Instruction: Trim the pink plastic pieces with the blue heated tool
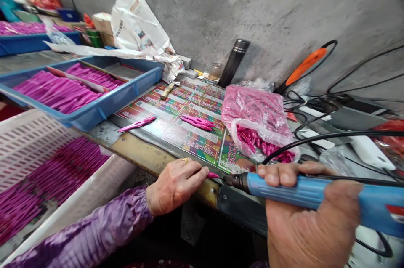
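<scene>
My right hand [303, 221] is wrapped around a blue electric screwdriver [318, 194], held level with its dark tip pointing left. My left hand [175, 184], with a ring and a purple sleeve, is closed on a small pink plastic piece [213, 174] at the table's front edge, its end just short of the screwdriver tip. On the printed mat [189, 120] lie a small heap of pink pieces [198, 121] and one more pink piece [137, 124] to the left. A clear bag of pink parts [259, 123] sits open to the right.
A blue tray [104, 104] of purple pieces stands at the left. Below it is a white crate [94, 194] with more purple pieces. Black cables [331, 135], a power strip and an orange-handled tool [304, 66] crowd the right. A dark flask [234, 62] leans on the wall.
</scene>
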A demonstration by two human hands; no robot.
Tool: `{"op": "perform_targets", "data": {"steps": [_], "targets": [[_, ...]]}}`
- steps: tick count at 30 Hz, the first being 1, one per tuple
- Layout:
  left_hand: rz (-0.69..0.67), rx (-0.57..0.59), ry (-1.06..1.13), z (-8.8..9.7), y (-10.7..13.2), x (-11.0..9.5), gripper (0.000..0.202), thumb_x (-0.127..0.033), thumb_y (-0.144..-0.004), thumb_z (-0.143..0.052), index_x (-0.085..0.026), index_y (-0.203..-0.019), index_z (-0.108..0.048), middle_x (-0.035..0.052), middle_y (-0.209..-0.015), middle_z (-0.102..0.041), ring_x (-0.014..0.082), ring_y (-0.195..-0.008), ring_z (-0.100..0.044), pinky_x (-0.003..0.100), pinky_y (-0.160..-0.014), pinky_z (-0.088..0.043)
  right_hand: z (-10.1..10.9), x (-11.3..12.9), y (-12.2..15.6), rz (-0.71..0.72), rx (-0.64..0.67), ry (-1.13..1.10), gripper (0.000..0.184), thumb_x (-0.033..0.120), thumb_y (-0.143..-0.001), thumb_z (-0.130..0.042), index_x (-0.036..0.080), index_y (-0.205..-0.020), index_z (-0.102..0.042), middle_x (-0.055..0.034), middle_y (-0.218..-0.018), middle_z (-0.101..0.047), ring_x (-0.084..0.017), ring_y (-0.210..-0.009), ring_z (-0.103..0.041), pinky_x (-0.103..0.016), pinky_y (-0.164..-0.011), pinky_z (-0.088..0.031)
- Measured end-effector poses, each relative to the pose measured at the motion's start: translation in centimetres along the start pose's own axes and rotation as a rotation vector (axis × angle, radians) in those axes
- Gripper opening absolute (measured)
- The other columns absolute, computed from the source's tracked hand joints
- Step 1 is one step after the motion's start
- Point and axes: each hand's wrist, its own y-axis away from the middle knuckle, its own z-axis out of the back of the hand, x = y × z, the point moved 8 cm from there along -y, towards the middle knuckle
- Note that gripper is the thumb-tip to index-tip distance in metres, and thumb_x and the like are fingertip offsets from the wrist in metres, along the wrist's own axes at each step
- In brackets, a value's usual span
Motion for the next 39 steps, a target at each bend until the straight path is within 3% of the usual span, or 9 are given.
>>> {"op": "perform_targets", "data": {"steps": [10,17,26,33,39], "targets": [[0.019,0.001,-0.021,0.25,-0.22,-0.06,0.018,-0.014,-0.106,-0.044,-0.014,-0.115,-0.059,0.0054,-0.087,-0.071,0.0136,-0.069,-0.062,0.026,-0.062,-0.050,-0.12,0.10,0.13,-0.010,0.009,-0.003,0.031,0.053,-0.090,-0.062,0.023,-0.086,-0.057,0.0052,-0.068,-0.048,-0.012,-0.065,-0.050,-0.035,-0.078,-0.053],[0.021,-0.070,0.011,0.51,0.04,-0.03,0.013,-0.012,-0.104,-0.050,-0.012,-0.114,-0.059,0.0054,-0.086,-0.072,0.0146,-0.070,-0.065,0.026,-0.061,-0.050,-0.24,0.22,0.10,0.001,0.015,0.008,0.029,0.051,-0.090,-0.062,0.023,-0.085,-0.057,0.0052,-0.067,-0.047,-0.013,-0.064,-0.050,-0.034,-0.076,-0.052],[0.000,-0.004,-0.034,0.21,0.11,-0.17,0.019,-0.011,-0.103,-0.047,-0.010,-0.118,-0.059,0.0069,-0.087,-0.072,0.0157,-0.069,-0.062,0.028,-0.061,-0.051,-0.06,0.10,0.13,-0.016,0.018,-0.008,0.029,0.051,-0.088,-0.064,0.023,-0.083,-0.057,0.0050,-0.066,-0.047,-0.013,-0.064,-0.048,-0.032,-0.072,-0.051],[0.052,-0.085,0.019,0.50,0.24,0.16,0.011,-0.013,-0.104,-0.051,-0.013,-0.112,-0.058,0.0054,-0.086,-0.072,0.0151,-0.072,-0.065,0.027,-0.064,-0.051,0.06,-0.25,0.14,-0.026,0.019,-0.020,0.028,0.050,-0.090,-0.062,0.023,-0.086,-0.058,0.0045,-0.068,-0.048,-0.013,-0.065,-0.049,-0.032,-0.074,-0.052],[0.026,-0.027,0.005,0.34,0.18,-0.01,0.018,-0.013,-0.105,-0.046,-0.012,-0.115,-0.060,0.0064,-0.087,-0.071,0.0150,-0.071,-0.064,0.027,-0.063,-0.051,0.03,-0.22,0.26,-0.024,0.021,-0.014,0.028,0.051,-0.090,-0.062,0.023,-0.085,-0.058,0.0042,-0.067,-0.048,-0.013,-0.065,-0.049,-0.032,-0.072,-0.052]]}}
